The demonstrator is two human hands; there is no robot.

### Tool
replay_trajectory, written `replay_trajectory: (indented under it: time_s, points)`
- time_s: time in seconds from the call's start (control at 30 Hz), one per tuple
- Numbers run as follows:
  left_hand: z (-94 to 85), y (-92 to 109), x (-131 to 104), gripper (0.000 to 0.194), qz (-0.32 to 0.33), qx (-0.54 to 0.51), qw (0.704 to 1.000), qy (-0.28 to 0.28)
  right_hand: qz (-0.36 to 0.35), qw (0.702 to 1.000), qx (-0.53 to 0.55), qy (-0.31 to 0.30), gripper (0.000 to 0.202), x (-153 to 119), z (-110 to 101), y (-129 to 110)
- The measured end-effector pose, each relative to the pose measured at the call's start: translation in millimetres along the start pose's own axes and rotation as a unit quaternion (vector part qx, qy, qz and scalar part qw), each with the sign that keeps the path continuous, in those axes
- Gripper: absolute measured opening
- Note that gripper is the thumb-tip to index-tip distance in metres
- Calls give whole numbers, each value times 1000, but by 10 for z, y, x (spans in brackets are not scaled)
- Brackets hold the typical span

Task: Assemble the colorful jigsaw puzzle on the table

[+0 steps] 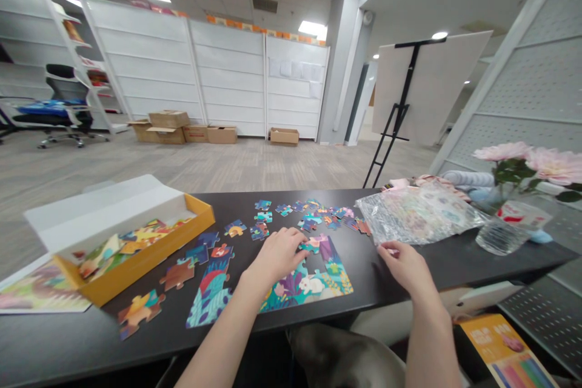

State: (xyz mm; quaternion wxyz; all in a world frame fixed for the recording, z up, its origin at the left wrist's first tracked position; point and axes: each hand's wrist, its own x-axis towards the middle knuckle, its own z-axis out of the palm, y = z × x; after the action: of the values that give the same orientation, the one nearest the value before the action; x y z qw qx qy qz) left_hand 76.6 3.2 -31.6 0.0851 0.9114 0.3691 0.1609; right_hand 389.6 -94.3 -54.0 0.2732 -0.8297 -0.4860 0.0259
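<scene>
My left hand (280,250) is bent over the partly joined jigsaw puzzle (325,282), its fingers closed around a teal puzzle piece (300,257) that they mostly cover. A white rabbit shows in the joined part, and a dark gap lies in its middle. Left of my forearm lies another joined section (209,294) in red and blue. My right hand (404,264) rests by the table edge near the clear plastic bag (409,218), fingers curled together; what they hold, if anything, is hidden. Loose puzzle pieces (311,221) are scattered along the far side.
An open yellow box (150,260) with more pieces stands at the left on the black table (377,285), near a printed picture sheet (40,291). Pink flowers (552,165) in a clear vase (504,236) stand right. Several loose pieces, including an orange-brown one (139,312), lie left.
</scene>
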Motion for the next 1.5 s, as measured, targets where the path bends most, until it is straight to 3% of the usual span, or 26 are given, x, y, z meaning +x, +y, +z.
replay_trajectory:
  time_s: [0.17,0.3,0.47,0.8,0.97,1.2,1.33,1.5]
  points:
    - [-122,-29,-55,21,-9,-5,1000,15,-22,999,21,-30,29,-2,-73,206]
    - [-177,-52,-95,21,-8,7,1000,9,-56,994,58,-70,35,-19,-113,181]
    - [-210,-92,-142,20,-13,17,1000,-3,-47,998,10,-31,41,14,-122,210]
    - [-242,-97,-216,20,-16,-14,1000,1,-64,993,71,-65,38,-24,-21,128]
    - [-240,-87,-211,19,-11,-14,1000,-14,-91,980,171,-54,35,-14,25,-40]
    - [-184,-65,-198,25,-5,0,999,-36,-116,924,348,-107,35,-33,112,-453]
    - [-160,-16,-196,31,1,11,999,-46,-121,906,378,-150,38,-152,187,-810]
    - [-151,7,-224,32,0,32,998,-59,-145,896,366,-207,26,-264,302,-1111]
